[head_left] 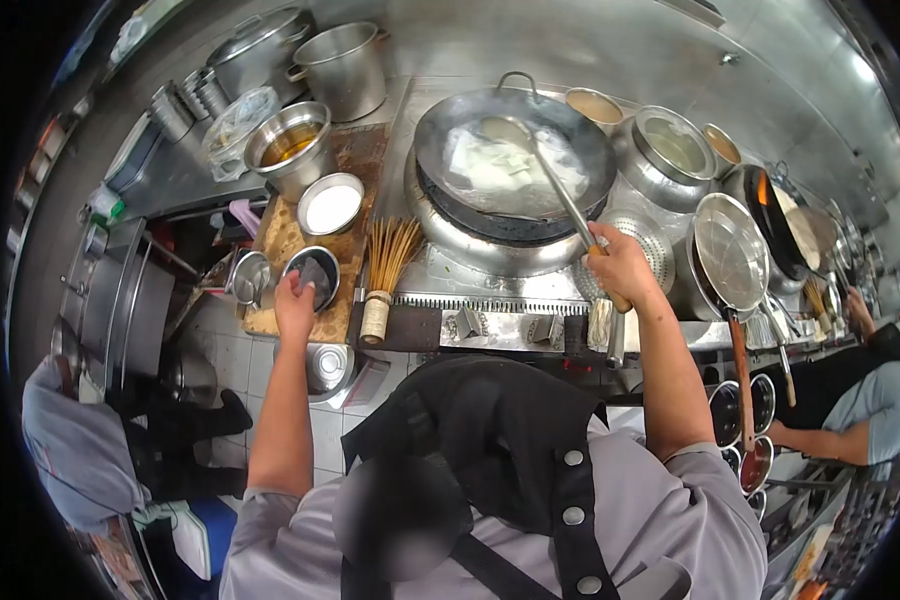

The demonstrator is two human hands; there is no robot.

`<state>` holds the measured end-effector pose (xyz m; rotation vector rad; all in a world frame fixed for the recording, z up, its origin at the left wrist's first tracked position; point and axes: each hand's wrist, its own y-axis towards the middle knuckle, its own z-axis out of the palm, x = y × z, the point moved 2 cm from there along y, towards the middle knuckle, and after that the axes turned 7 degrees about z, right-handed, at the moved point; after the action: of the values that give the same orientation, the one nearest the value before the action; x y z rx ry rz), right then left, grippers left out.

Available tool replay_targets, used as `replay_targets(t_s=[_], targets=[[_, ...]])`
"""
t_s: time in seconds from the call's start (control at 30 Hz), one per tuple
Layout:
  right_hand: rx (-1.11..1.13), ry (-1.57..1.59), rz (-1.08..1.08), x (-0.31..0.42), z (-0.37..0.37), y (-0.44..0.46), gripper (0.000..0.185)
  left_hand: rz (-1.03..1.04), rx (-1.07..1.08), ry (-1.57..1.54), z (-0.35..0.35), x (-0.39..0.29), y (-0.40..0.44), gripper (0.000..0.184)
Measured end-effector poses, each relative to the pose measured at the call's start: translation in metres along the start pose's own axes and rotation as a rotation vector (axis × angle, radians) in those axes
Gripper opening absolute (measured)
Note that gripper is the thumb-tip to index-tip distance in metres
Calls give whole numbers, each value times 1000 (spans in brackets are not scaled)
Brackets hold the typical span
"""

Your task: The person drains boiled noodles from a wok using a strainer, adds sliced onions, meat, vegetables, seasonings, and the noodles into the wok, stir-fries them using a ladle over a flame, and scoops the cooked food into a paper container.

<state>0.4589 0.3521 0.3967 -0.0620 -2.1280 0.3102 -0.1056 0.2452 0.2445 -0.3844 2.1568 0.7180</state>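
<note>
My right hand (620, 262) is wrapped round the wooden handle of a long wok ladle (562, 190). Its bowl end rests in the wok (582, 130), among pale white food (490, 165) in cloudy, foamy liquid. On the left, my left hand (295, 308) is at the rim of a small metal bowl (334, 268), its fingers closed on a dark grey, cloth-like piece (314, 275) that lies partly inside. A metal bowl of white contents (331, 208) sits just behind, and a bamboo wok brush (391, 255) stands between the board and the stove.
A pot of amber liquid (292, 150) stands on the wooden board (355, 150). Right of the wok are a lidless pot (676, 145), a perforated skimmer (650, 235) and a strainer (732, 250). Co-workers are at the left (80, 440) and right (875, 400).
</note>
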Motion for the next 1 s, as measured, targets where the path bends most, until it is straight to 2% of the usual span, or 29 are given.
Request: replay_targets(t_s=[0.03, 0.07, 0.1, 0.2, 0.23, 0.3, 0.43, 0.5, 0.57, 0.6, 0.63, 0.67, 0.73, 0.77, 0.83, 0.97, 1.0], targets=[[-19, 5, 10, -1, -3, -8, 57, 50, -25, 132, 6, 12, 16, 44], [40, 19, 20, -4, -5, -16, 57, -16, 62, 152, 15, 41, 32, 64], [96, 33, 30, -6, -8, -25, 57, -1, 80, 141, 20, 35, 39, 64], [75, 2, 39, -3, -24, -62, 57, -250, 279, 444, 38, 38, 51, 102], [98, 1, 27, -2, -28, -73, 57, -236, 296, 438, 43, 36, 53, 102], [74, -28, 59, 4, -40, -101, 58, -330, 337, 647, 45, 30, 55, 105], [37, -77, 51, -1, -53, -145, 59, -421, 335, 678, 41, 25, 60, 100], [112, 75, 79, -5, -59, -159, 62, -442, 276, 701, 45, 56, 62, 97], [134, 140, 103, -10, -59, -160, 64, -373, 299, 685, 41, 70, 65, 93], [125, 83, 124, -7, -58, -158, 63, -277, 273, 640, 37, 75, 66, 87], [115, 27, 142, -5, -57, -154, 62, -282, 272, 645, 30, 74, 65, 87], [122, 28, 141, -5, -55, -148, 62, -329, 210, 322, 24, 73, 64, 80], [54, -168, 98, -7, -51, -130, 58, -441, 61, -232, 18, 73, 62, 64], [61, -169, 98, -6, -48, -122, 58, -445, 58, -228, 17, 73, 60, 64], [-15, -231, 56, -4, -45, -104, 56, -379, 56, -449, 14, 74, 55, 52], [-86, -272, -34, -22, -37, -49, 55, -350, -22, -669, -4, 25, 44, 43], [-79, -244, 34, -20, -36, -39, 55, -440, -21, -915, -8, 22, 43, 40]])
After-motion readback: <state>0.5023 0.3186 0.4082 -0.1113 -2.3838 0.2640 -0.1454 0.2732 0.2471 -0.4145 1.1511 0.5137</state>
